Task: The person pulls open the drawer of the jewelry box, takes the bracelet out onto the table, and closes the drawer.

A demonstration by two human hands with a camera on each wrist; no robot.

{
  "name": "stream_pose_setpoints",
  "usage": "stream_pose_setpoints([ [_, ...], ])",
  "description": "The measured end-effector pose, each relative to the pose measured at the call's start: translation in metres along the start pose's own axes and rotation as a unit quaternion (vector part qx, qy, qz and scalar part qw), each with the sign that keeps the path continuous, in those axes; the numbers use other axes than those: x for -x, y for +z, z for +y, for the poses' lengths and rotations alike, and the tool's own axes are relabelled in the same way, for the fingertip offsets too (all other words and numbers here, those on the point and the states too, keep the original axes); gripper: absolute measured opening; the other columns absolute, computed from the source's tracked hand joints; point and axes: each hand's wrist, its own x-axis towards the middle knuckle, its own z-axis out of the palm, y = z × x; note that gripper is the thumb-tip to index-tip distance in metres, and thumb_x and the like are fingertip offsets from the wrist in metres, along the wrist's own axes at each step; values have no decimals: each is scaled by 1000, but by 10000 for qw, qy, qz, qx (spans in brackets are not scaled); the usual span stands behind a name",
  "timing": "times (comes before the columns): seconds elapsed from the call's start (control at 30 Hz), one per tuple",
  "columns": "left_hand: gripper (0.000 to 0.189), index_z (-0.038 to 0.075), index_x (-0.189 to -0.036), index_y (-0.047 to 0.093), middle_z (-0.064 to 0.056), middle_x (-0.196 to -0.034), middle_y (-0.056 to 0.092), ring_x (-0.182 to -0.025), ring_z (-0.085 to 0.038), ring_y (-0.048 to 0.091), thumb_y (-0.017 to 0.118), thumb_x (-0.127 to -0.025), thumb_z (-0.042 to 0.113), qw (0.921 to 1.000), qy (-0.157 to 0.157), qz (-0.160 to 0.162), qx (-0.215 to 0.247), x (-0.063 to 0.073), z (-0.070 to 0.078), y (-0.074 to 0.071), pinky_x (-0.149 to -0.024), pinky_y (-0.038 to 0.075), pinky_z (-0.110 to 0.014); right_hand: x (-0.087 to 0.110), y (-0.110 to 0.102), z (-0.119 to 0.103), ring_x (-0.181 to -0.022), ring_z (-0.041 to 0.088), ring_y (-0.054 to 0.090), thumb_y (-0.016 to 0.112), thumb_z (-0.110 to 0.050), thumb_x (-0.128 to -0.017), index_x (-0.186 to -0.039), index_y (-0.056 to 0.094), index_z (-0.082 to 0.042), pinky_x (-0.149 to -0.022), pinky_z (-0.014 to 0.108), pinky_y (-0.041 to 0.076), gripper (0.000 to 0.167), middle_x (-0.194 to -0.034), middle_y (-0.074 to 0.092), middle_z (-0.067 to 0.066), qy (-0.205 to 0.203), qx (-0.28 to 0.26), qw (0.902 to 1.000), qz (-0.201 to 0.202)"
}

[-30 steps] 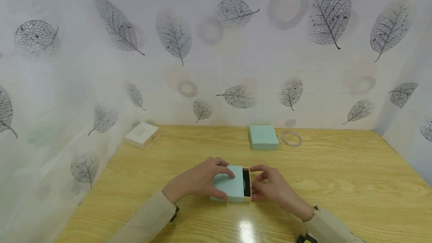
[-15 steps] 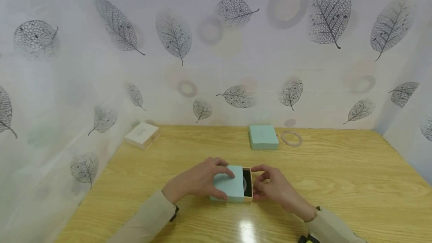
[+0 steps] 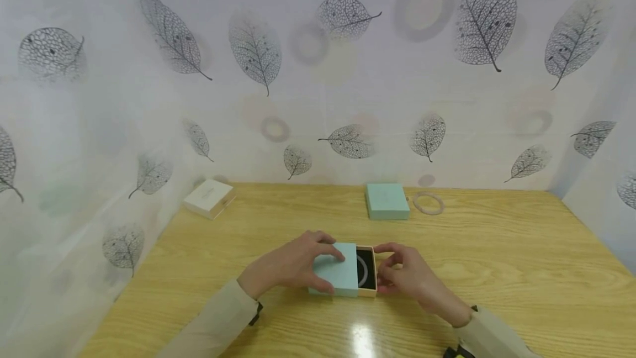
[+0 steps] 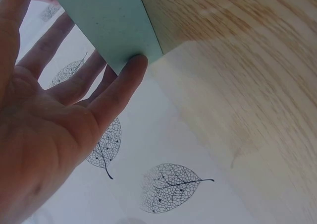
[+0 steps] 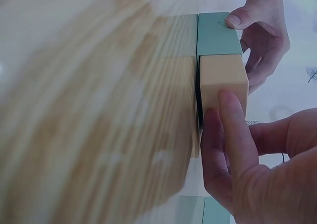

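Together, the left hand grips the mint-green box sleeve on the counter, while the right hand has its curled fingers pinching the peach drawer, partway out at the sleeve's three o'clock. A grey bangle shows inside. A closed mint-green box sits at one o'clock, a pink bangle at two, a white box at ten.

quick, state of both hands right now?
Left hand: closed, holding the box's mint-green sleeve between thumb and fingers.
Right hand: closed, gripping the end of the tan drawer, which is partly out.
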Motion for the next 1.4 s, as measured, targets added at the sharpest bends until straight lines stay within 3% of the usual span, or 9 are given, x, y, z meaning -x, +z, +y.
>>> stream_pose_setpoints([
  [1.4, 54, 26, -129, 70, -8, -150, 51, -137, -27, 49, 86, -81, 43, 9999, -9, 18, 147, 2, 1, 1, -114, 47, -45, 7, -16, 7, -80, 21, 69, 57, 11, -94, -142, 45, 11, -71, 35, 65, 49, -97, 60, 16, -12, 10, 10000, -98],
])
